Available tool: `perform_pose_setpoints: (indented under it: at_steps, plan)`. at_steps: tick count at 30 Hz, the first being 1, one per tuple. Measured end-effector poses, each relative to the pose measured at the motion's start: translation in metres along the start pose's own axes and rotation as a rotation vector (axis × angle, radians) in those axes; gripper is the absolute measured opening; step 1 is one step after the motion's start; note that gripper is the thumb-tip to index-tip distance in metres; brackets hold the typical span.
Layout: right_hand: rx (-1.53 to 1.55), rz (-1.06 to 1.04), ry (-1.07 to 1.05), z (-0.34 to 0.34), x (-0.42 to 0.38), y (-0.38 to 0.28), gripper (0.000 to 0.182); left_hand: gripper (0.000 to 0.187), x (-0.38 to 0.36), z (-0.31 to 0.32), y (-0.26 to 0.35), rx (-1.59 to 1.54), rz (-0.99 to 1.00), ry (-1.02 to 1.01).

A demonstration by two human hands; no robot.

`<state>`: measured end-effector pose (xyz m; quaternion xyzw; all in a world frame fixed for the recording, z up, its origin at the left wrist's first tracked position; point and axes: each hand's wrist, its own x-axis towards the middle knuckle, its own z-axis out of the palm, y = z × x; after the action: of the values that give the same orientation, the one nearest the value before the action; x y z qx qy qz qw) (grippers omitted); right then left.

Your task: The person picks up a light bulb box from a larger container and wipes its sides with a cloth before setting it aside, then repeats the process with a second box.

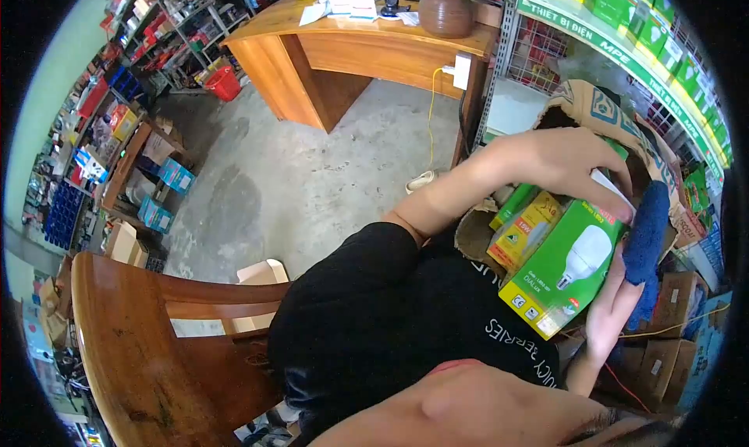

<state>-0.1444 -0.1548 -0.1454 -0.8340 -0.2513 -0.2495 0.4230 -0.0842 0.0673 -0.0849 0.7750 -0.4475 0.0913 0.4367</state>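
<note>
Gripping the green cardboard bulb box (566,264) from above, left hand (566,162) fingers clamp it; right hand (616,306), fingers closed on a blue cloth (646,232), supports beside. Likely risk: box slipping onto yellow cartons (527,232) below.

The left hand (566,162) covers the top of the green bulb box (566,267). The yellow box (524,230) behind it is half hidden, its print too small to read.

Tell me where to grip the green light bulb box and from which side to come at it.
Grip the green light bulb box across its two long narrow sides, near the middle, coming from the printed front face. It is a tall flat carton lying tilted, so those sides probably give flat, parallel surfaces. The left hand already covers its upper end, and the right hand, with a blue cloth, sits along its right edge.
</note>
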Motion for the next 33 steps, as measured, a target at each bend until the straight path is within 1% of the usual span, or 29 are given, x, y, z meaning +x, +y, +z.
perform_pose_setpoints:
  at_steps: [1,3,4,5,7,8,9,10,11,13,14,15,17,18,19,20,21,22,23,24,26,27,28,30,31,33]
  plan:
    - [0.003,-0.004,-0.003,0.001,-0.001,0.001,0.025,0.050,-0.005,0.006,0.002,0.003,-0.003,0.004]
    - [0.124,0.102,0.011,0.001,-0.004,0.001,0.026,0.052,-0.018,0.021,0.010,0.125,-0.012,0.270]
    - [0.125,0.100,0.011,0.002,-0.003,0.001,0.026,0.060,-0.027,0.022,0.013,0.448,0.042,0.263]
    - [0.134,0.108,0.014,0.003,-0.002,0.002,0.026,0.060,-0.033,0.025,0.018,0.452,0.045,0.264]
    - [0.147,0.116,0.017,0.004,0.002,0.001,0.027,0.075,-0.044,0.032,0.027,0.250,0.116,0.251]
    - [0.179,0.144,0.048,0.004,0.003,-0.002,0.027,0.075,-0.049,0.035,0.032,0.252,0.115,0.250]
    - [0.209,0.170,0.079,0.004,0.005,-0.004,0.028,0.080,-0.055,0.038,0.036,0.275,0.147,0.137]
    - [0.216,0.153,0.114,0.007,0.003,0.006,0.029,0.085,-0.060,0.041,0.039,0.296,0.177,0.023]
    - [0.217,0.152,0.114,0.006,0.004,0.008,0.029,0.085,-0.065,0.045,0.039,0.297,0.178,0.023]
    - [0.135,0.141,0.083,0.005,0.008,0.009,0.030,0.088,-0.073,0.050,0.037,0.162,0.192,-0.058]
    - [0.135,0.141,0.086,0.006,0.010,0.007,0.030,0.089,-0.075,0.047,0.041,0.165,0.119,-0.064]
    - [0.160,0.124,0.085,0.009,0.013,0.002,0.030,0.089,-0.076,0.050,0.037,0.166,0.123,-0.066]
    - [0.188,0.109,0.090,0.013,0.019,-0.003,0.031,0.090,-0.081,0.057,0.027,0.173,0.098,0.146]
    - [0.275,0.150,0.120,0.016,0.024,-0.005,0.031,0.085,-0.083,0.056,0.026,0.102,0.080,0.185]
    - [0.365,0.188,0.154,0.018,0.030,-0.006,0.031,0.085,-0.083,0.056,0.025,0.107,0.084,0.176]
    - [0.492,0.234,0.185,0.020,0.036,-0.010,0.032,0.083,-0.083,0.058,0.021,0.062,0.097,0.225]
    - [0.494,0.235,0.193,0.022,0.041,-0.017,0.032,0.082,-0.083,0.059,0.018,0.014,0.108,0.274]
    - [0.567,0.259,0.192,0.024,0.044,-0.025,0.034,0.080,-0.084,0.058,0.015,-0.005,0.088,0.296]
    - [0.640,0.285,0.190,0.025,0.045,-0.029,0.036,0.080,-0.085,0.059,0.013,-0.007,0.087,0.289]
    - [0.669,0.266,0.210,0.028,0.043,-0.023,0.039,0.080,-0.085,0.059,0.011,-0.033,0.086,0.304]
    - [0.647,0.228,0.209,0.028,0.032,-0.020,0.039,0.080,-0.085,0.058,0.015,-0.048,0.069,0.322]
    - [0.657,0.230,0.170,0.027,0.022,-0.018,0.040,0.080,-0.087,0.056,0.016,-0.051,0.068,0.321]
    - [0.667,0.232,0.131,0.026,0.012,-0.015,0.040,0.080,-0.089,0.055,0.017,-0.067,0.063,0.370]
    - [0.530,0.167,0.014,0.023,-0.017,-0.009,0.040,0.081,-0.094,0.056,0.010,-0.045,0.087,0.464]
    - [0.354,0.063,-0.030,0.024,-0.028,-0.005,0.040,0.081,-0.096,0.059,0.006,-0.048,0.088,0.463]
    - [0.352,0.052,-0.190,0.033,-0.038,-0.001,0.052,0.082,-0.100,0.068,0.003,-0.579,0.097,0.588]
